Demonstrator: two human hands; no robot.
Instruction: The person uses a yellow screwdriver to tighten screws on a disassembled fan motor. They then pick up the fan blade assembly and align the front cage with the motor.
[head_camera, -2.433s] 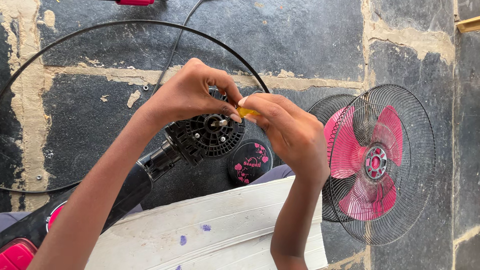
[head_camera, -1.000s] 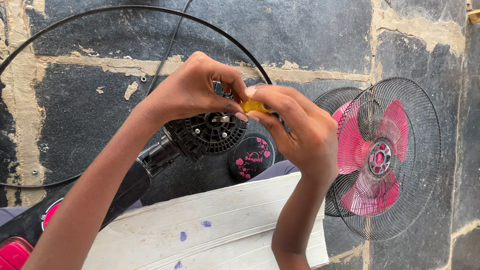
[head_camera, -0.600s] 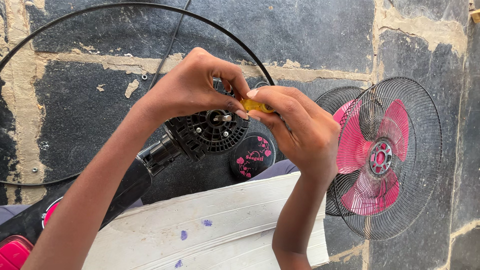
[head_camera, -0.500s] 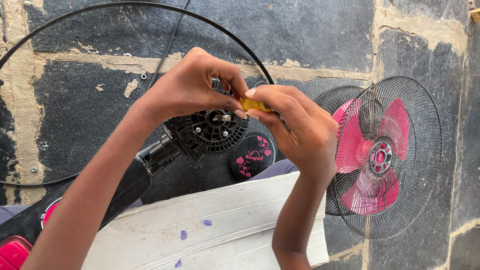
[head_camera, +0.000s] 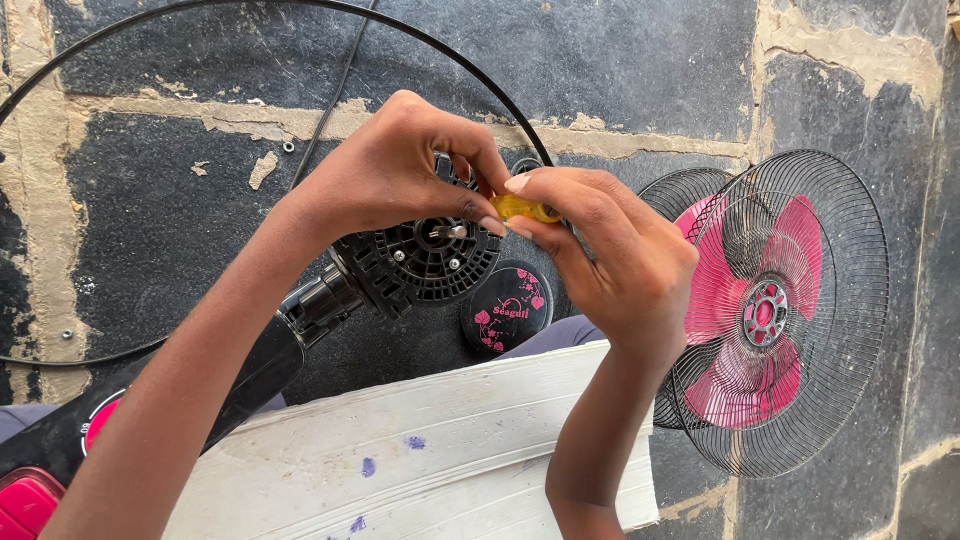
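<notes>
A black fan motor housing (head_camera: 420, 262) with a short metal shaft sits in front of me, on a black fan neck running down to the lower left. My left hand (head_camera: 395, 170) curls over the top of the housing, fingertips at its upper right edge. My right hand (head_camera: 615, 255) grips a yellow-handled screwdriver (head_camera: 522, 208), held at the same edge of the housing; its tip is hidden behind my fingers. The two hands touch over the motor.
A caged fan with pink blades (head_camera: 765, 310) stands at the right. A black round cap with pink flowers (head_camera: 507, 308) lies below the motor. A large black wire ring (head_camera: 300, 8) and cable lie on the stone floor. A white board (head_camera: 420, 455) spans my lap.
Both hands stay at the motor housing with the screwdriver. Only small finger and camera shifts show; the view has drifted slightly.
</notes>
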